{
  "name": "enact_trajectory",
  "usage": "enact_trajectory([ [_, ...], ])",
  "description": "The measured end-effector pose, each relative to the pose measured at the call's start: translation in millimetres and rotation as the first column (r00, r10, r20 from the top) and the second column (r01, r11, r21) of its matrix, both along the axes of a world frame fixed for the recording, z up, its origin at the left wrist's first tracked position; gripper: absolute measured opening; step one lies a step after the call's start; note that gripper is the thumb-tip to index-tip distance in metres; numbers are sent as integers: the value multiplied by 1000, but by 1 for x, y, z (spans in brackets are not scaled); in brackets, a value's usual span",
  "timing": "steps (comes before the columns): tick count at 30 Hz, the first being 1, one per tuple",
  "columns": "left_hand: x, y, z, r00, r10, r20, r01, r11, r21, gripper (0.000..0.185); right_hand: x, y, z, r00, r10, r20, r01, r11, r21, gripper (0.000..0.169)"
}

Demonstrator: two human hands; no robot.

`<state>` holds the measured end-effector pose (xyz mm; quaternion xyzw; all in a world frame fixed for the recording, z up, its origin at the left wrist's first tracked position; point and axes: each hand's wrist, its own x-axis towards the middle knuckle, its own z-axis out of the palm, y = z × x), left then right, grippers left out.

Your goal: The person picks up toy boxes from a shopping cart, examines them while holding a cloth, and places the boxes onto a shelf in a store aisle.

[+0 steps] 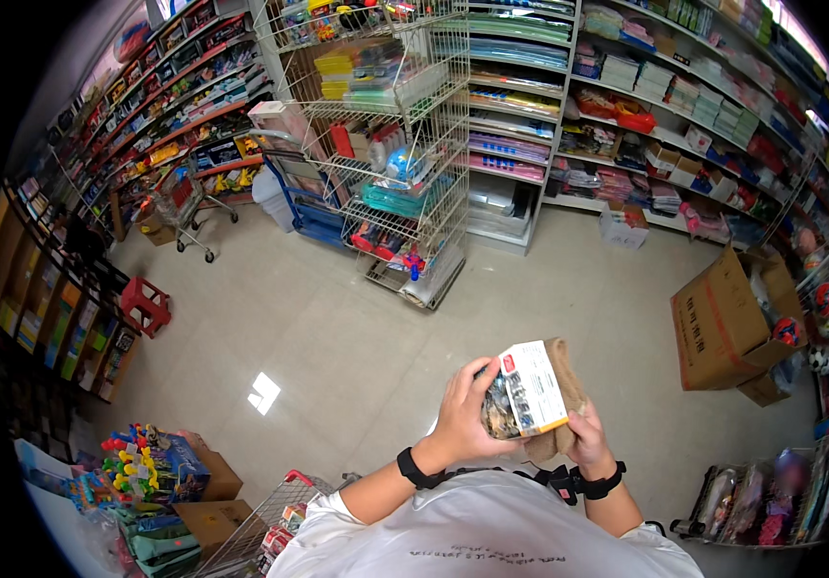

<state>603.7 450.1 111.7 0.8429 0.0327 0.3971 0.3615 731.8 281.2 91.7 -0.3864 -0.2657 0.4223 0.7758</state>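
Observation:
A printed cardboard box (525, 390) with a picture on one side and a white panel is held in front of my waist. My left hand (463, 412) grips its left side, fingers over the top edge. Against the box's right side lies a brown cloth (563, 376), which my right hand (589, 437) holds, with the thumb at the box's lower right corner. Part of the cloth hangs below the box. The right fingers are partly hidden by the cloth.
A wire rack (450, 271) with toys stands ahead. A large open carton (710, 332) is at right, a red stool (146, 307) at left. A shopping cart (255, 516) and cartons (219, 473) are at lower left, a wire basket of packaged goods (754, 538) at lower right.

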Motion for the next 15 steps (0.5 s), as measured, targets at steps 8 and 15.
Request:
enact_trajectory([
  [8,4,0,7,998,-62,-18,60,992,-113,111,-5,-3,21,993,65,102,-62,998,-33,88],
  [15,1,-7,17,968,-121,221,116,993,38,115,-8,9,20,963,262,62,-252,958,-136,78],
])
